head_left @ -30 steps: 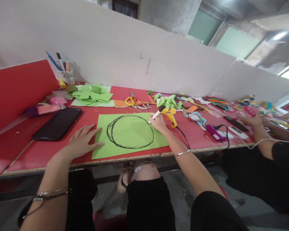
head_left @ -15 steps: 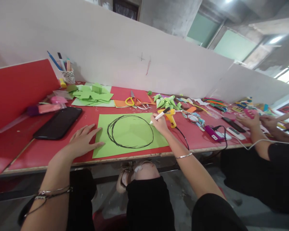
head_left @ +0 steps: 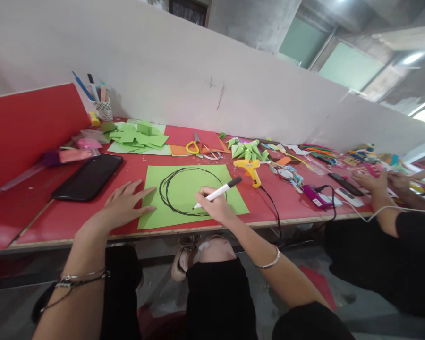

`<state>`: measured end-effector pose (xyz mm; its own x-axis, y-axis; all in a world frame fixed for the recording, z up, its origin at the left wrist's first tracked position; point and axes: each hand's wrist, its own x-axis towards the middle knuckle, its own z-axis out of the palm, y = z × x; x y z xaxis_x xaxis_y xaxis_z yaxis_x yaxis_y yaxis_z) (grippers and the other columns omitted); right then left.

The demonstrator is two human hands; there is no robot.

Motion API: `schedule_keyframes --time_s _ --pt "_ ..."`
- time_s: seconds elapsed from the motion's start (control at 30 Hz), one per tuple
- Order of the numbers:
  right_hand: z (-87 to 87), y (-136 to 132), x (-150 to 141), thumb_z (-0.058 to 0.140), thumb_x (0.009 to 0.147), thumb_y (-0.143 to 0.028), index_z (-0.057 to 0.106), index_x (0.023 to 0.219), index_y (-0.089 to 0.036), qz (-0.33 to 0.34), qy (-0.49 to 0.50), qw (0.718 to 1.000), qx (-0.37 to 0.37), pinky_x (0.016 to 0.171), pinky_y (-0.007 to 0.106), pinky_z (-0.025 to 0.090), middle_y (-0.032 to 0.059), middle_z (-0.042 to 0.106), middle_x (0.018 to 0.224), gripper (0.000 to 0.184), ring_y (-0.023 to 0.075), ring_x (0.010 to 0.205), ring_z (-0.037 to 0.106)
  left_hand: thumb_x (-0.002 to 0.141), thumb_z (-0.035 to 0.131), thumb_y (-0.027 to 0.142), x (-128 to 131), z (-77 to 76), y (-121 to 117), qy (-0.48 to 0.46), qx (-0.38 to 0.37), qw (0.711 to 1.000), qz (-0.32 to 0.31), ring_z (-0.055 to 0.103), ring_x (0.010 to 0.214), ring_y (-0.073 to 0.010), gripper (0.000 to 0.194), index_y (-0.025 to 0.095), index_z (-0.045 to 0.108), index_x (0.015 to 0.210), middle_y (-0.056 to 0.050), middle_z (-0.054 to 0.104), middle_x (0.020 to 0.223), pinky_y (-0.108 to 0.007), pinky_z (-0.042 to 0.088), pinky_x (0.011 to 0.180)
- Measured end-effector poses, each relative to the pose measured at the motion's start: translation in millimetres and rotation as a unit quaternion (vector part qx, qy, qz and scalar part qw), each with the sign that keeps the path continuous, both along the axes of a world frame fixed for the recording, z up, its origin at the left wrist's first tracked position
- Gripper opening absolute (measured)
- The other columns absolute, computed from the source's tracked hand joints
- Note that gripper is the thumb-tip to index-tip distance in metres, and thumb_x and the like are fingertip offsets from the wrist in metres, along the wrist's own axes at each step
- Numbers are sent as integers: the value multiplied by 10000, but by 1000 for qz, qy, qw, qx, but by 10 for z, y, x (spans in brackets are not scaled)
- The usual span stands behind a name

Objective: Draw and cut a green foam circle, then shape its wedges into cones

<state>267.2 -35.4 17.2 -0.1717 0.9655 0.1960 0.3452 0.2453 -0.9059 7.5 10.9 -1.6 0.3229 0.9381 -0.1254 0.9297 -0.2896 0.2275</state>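
A green sheet of paper (head_left: 184, 189) lies flat on the red table (head_left: 127, 226), with a large circle drawn on it in several black strokes. My right hand (head_left: 216, 205) grips a white marker (head_left: 217, 191) with a black end, its tip low inside the circle near the bottom line. The hand covers the lower right part of the drawn circle. My left hand (head_left: 125, 203) lies open at the sheet's left edge, with fingertips on the paper and the palm over the table.
Behind the sheet are scissors (head_left: 193, 145), green paper pieces (head_left: 138, 137) and green paper cones (head_left: 246, 150). A yellow glue gun (head_left: 250, 171) with a cord lies to the right, a phone (head_left: 88, 177) to the left. Another person's hands (head_left: 373, 182) work at far right.
My right hand has moved left and toward me with the marker, from the circle's right side to near its bottom. My left hand stays at the sheet's left edge.
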Motion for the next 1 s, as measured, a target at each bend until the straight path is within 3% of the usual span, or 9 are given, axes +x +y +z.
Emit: schedule_keyframes --time_s 0.13,0.3,0.5,1.0 --pt "-60 43 -118 452 760 -304 312 512 -185 3 -36 999 12 444 193 261 -65 270 469 309 70 446 309 718 387 628 20 18 -8 4 -4 1000 5 146 1300 -335 645 346 356 1297 -61 213 1436 -494 195 996" --pt "-86 68 -167 433 758 -275 315 511 -184 18 -60 998 10 450 195 266 -60 303 463 289 76 455 364 703 403 634 26 11 -11 -1 -3 1000 15 152 1295 -335 656 348 364 1292 -43 219 1434 -478 193 1000" --pt "-74 50 -175 414 760 -250 290 503 -181 41 -118 991 41 447 203 232 -57 298 457 294 71 445 330 700 393 645 9 -28 3 -3 9 1000 12 155 1295 -332 660 350 367 1289 -53 225 1430 -479 191 995" --pt "-76 -26 140 411 732 -194 250 495 -187 1 -151 987 46 451 209 234 -60 265 445 286 73 430 326 710 376 639 -14 -59 12 -6 18 1000 -2 159 1301 -313 650 337 378 1286 -66 225 1429 -476 184 1003"
